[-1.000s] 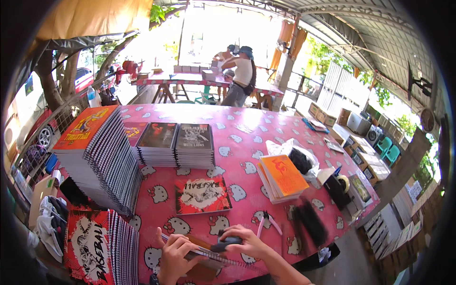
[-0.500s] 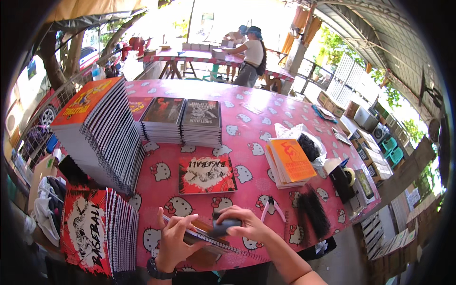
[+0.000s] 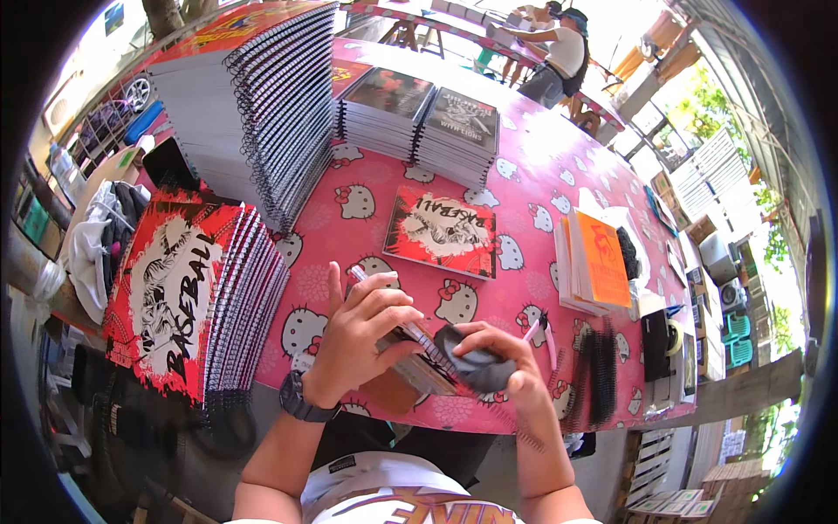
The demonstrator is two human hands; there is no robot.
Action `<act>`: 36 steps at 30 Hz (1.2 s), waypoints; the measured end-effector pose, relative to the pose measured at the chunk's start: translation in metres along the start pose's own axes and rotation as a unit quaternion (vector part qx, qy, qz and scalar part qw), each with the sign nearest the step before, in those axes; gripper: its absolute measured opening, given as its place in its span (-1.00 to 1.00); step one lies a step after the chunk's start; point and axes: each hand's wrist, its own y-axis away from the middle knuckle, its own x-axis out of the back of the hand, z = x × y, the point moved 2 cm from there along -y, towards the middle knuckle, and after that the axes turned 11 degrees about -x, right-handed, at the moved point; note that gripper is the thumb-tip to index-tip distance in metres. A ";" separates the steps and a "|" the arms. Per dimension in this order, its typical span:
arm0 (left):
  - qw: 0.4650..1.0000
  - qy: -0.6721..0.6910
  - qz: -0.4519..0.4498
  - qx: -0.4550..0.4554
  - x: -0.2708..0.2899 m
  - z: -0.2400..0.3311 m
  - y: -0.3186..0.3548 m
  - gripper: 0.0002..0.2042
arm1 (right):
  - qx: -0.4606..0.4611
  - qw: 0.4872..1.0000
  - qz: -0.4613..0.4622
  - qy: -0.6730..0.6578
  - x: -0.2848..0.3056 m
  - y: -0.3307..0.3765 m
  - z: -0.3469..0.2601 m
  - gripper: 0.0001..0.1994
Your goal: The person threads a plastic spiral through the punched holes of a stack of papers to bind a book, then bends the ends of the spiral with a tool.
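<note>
Pink vinyl tablecloth printed with white cartoon cats fills the middle of the frame; at upper left leans a tall stack of spiral-bound notebooks, and at lower left a shorter stack with red and black covers; near the centre lies a single red-covered notebook, flat and apart from the rest; to the right sits a pile of orange covers, with loose black binding coils below it.

At lower centre the left hand is closed over the top edge of a thin stack of pages, thumb under and fingers curled over it (the index finger is raised free); the right hand is clamped around a black spiral coil at the stack's right edge, fingertips pressed on its rounded end.

Judging by this grip, the coil seems to be being fed into the punched edge; it would go best with the pages held square and tight, and the coil turned steadily so each loop catches its hole without skipping.
</note>
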 end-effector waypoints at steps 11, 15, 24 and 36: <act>0.999 0.045 0.012 0.021 0.000 0.000 0.000 -0.65 | 0.039 0.993 0.025 0.112 -0.010 -0.022 0.001 -0.33; 0.998 0.037 0.054 0.012 0.006 0.000 -0.003 -0.45 | -0.068 0.977 0.100 0.173 0.015 -0.041 0.023 -0.38; 0.851 0.416 0.197 0.252 -0.014 -0.040 0.031 -0.35 | 0.023 0.995 0.027 0.094 0.000 -0.044 0.003 -0.50; 0.829 0.416 0.219 0.303 -0.009 -0.027 0.024 -0.54 | 0.017 0.969 0.056 0.239 0.007 -0.060 0.005 -0.46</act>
